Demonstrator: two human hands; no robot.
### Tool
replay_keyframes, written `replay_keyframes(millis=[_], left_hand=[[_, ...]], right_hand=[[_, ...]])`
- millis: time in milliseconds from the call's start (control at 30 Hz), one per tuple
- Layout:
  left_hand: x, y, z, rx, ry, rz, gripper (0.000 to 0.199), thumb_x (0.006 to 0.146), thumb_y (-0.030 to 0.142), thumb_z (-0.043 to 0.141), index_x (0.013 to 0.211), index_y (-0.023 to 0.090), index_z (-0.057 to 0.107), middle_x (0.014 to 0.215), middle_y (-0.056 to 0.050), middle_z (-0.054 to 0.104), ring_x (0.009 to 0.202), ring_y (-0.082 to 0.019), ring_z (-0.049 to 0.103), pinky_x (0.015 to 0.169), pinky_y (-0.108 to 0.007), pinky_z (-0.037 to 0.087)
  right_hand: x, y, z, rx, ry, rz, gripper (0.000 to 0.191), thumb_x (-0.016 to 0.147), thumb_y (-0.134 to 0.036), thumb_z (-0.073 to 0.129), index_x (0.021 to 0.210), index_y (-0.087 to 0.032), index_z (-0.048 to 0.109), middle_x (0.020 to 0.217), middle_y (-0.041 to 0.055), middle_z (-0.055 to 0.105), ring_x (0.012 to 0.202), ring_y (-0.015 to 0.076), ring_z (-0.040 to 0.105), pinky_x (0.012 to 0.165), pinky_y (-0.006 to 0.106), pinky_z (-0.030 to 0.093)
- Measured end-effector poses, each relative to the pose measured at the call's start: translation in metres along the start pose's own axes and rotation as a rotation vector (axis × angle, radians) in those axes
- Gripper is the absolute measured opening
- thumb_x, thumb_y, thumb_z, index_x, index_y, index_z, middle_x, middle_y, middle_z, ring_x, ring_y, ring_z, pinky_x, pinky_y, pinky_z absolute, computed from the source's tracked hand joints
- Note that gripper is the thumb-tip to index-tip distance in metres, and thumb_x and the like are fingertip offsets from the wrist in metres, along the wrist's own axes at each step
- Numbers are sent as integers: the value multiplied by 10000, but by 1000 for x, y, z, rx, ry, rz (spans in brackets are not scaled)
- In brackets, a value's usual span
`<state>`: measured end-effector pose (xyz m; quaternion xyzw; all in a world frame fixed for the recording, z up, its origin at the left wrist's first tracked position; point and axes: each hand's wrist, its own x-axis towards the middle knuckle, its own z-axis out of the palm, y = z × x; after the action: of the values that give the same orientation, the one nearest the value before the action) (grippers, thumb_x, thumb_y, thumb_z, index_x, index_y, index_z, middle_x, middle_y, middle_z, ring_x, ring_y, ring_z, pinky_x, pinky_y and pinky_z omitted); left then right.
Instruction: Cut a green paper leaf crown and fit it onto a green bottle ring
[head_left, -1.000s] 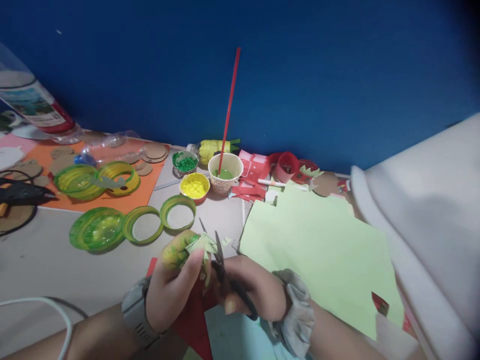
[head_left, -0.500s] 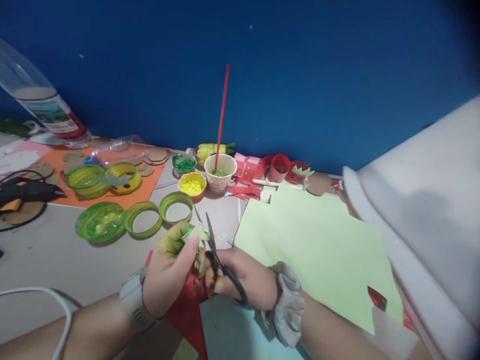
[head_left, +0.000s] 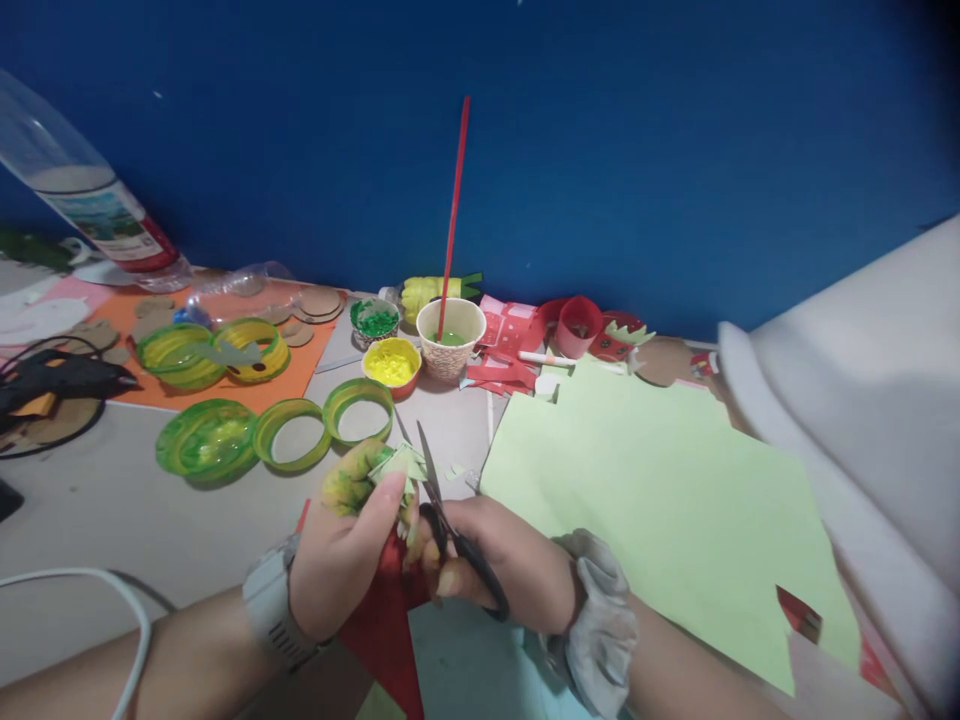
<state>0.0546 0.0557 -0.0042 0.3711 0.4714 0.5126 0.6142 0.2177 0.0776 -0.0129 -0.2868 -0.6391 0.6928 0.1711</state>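
Observation:
My left hand (head_left: 349, 535), its fingers smeared with green and yellow paint, pinches a small folded piece of pale green paper (head_left: 401, 465). Black-handled scissors (head_left: 431, 475) are gripped in my right hand (head_left: 491, 560), their blades parted and pointing away from me beside the paper. Small pale green scraps (head_left: 455, 471) lie just beyond the blades. Under my hands is red paper (head_left: 386, 640), with a light blue sheet (head_left: 480, 665) beside it. A large pale green sheet (head_left: 652, 490) spreads to the right of my right hand.
Green-yellow rings (head_left: 291, 436) and a green dish (head_left: 206, 440) stand at left. Behind are a yellow paint cup (head_left: 391, 366), a green paint cup (head_left: 374, 320) and a paper cup (head_left: 448, 345) holding a red stick. A large bottle (head_left: 112, 215) leans far left; a white cable (head_left: 127, 600) curves near my left forearm.
The view has shifted slightly, so most things appear a little further right. Both hands keep their holds on the paper and scissors, and the blades remain apart.

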Motion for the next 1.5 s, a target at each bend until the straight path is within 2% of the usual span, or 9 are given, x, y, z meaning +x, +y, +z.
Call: replay_keyframes(millis=[233, 367, 533, 700, 1000, 1233, 1500], left_hand=[[1, -1, -6, 71, 22, -30, 340, 873, 412, 576, 617, 199, 507, 492, 45, 518, 420, -91, 495, 424, -197, 454], [1, -5, -10, 138, 19, -79, 368, 892, 461, 516, 631, 200, 526, 535, 12, 535, 485, -128, 520, 484, -261, 506], [2, 1, -7, 156, 57, 13, 293, 864, 363, 581, 626, 216, 495, 518, 34, 515, 473, -119, 489, 480, -240, 471], [4, 5, -5, 153, 93, 91, 269, 824, 353, 631, 624, 217, 515, 531, 34, 531, 496, -118, 499, 513, -237, 475], [3, 0, -4, 88, 101, 6, 277, 828, 380, 624, 636, 227, 496, 500, 20, 543, 442, -137, 505, 435, -250, 462], [4, 2, -4, 106, 103, 77, 268, 824, 369, 636, 638, 230, 503, 521, 32, 538, 456, -125, 491, 461, -244, 458], [4, 3, -3, 90, 69, 75, 286, 828, 397, 630, 640, 229, 496, 504, 39, 510, 439, -113, 459, 431, -234, 430]], right_hand=[[3, -7, 1, -3, 0, -146, 584, 805, -703, 509, 852, -132, 619, 747, 20, 582, 651, 113, 527, 655, 218, 482], [2, -5, 0, -26, -21, -126, 602, 808, -707, 503, 882, -125, 639, 736, 18, 581, 643, 112, 522, 637, 215, 471], [1, -3, 0, -27, -23, -74, 655, 774, -741, 512, 885, -111, 656, 695, 18, 575, 602, 111, 512, 582, 215, 451], [2, -3, 1, -18, 16, -110, 625, 774, -726, 522, 851, -122, 662, 675, 10, 576, 616, 115, 534, 591, 211, 455], [2, -1, -2, -57, -46, -74, 636, 770, -737, 513, 843, -118, 637, 692, 10, 573, 613, 108, 526, 572, 195, 439], [2, 1, -2, -71, -31, -71, 646, 760, -749, 509, 839, -121, 639, 710, 21, 595, 646, 126, 549, 607, 209, 456], [1, 2, -2, -68, -32, -59, 640, 770, -735, 518, 863, -113, 638, 747, 36, 607, 676, 136, 550, 623, 216, 458]])
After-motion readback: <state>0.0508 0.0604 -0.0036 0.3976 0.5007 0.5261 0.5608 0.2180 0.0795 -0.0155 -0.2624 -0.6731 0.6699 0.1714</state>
